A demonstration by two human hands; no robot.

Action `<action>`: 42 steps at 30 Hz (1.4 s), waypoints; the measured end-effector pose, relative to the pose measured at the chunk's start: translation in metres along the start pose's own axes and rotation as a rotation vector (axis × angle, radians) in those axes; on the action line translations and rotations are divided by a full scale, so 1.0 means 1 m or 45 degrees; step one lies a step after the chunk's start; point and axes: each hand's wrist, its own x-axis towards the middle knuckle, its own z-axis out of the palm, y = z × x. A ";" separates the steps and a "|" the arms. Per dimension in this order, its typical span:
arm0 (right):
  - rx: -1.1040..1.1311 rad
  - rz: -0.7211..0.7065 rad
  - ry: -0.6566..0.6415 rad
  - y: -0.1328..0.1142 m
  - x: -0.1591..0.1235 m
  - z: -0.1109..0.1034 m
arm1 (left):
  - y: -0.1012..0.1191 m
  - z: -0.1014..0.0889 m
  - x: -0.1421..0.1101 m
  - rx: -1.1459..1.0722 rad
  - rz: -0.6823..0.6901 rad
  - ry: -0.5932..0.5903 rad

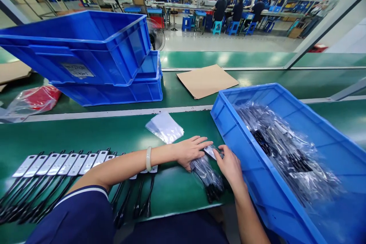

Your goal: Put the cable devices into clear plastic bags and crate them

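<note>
My left hand point(192, 151) lies across the upper end of clear-bagged black cables point(208, 177), fingers stretched out and thumb spread. At the right side of the same bundle, my right hand point(231, 164) has thumb and fingers bent together at the edge of a bag near a white label. Just beyond my left hand rests a small stack of clear plastic bags point(165, 127). To the left, a row of black cables on white cards point(58, 164) covers the bench, partly hidden by my left arm.
A large blue bin point(243, 129) holding many bagged cables stands close on the right. Two stacked blue crates point(120, 61) sit at the back left, beside a red item in plastic point(38, 98). A cardboard sheet point(208, 80) lies at the back. Several people sit far off.
</note>
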 end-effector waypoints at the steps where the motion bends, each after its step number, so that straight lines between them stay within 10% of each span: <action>1: 0.002 -0.010 -0.017 0.002 0.001 0.000 | 0.000 0.000 -0.002 -0.008 -0.002 0.000; 12: 0.163 -0.024 -0.086 0.011 0.015 -0.014 | -0.011 -0.010 -0.005 -0.483 -0.149 0.319; 16: 0.249 -0.050 -0.090 0.012 0.013 -0.011 | -0.041 -0.009 0.027 -0.772 -0.447 0.196; 22: 0.394 -0.020 -0.089 0.023 0.009 -0.007 | -0.064 0.011 0.072 -1.026 -0.363 0.001; 32: 0.845 0.167 -0.042 0.029 0.006 0.002 | -0.062 0.027 0.070 -1.592 -0.546 0.180; 42: 0.930 0.203 0.071 0.031 0.009 0.009 | -0.054 0.003 0.071 -1.328 -0.698 0.461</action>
